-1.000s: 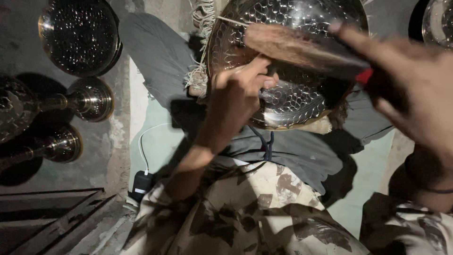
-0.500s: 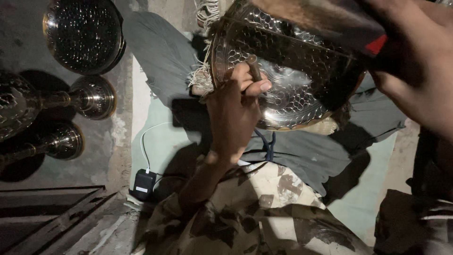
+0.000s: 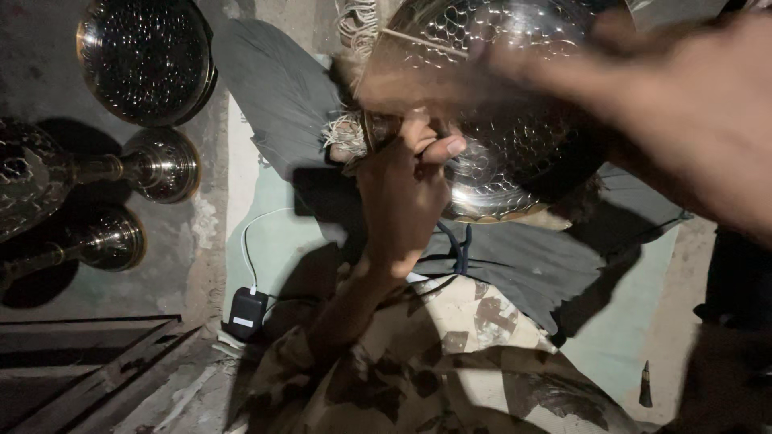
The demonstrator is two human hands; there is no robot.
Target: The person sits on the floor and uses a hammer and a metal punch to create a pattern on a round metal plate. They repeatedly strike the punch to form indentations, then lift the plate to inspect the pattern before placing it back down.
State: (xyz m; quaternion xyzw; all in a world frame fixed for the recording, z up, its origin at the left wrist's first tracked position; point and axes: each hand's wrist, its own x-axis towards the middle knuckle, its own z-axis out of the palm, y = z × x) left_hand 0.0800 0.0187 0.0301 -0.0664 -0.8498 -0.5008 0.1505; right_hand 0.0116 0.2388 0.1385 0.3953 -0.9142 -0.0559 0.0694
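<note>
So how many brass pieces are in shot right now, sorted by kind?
Hammered round bowls: 2, one gripped at its rim by the left hand with the blurred right hand over it, one on the floor.
Stemmed stands lying on their sides: 2, upper, lower.
Total: 4.

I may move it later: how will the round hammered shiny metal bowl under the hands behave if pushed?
The round hammered shiny metal bowl looks stiff, not floppy. Its curved shape suggests it may rock or roll on the grey cloth. The polished surface is probably slippery; the left hand grips it at the rim.
</note>
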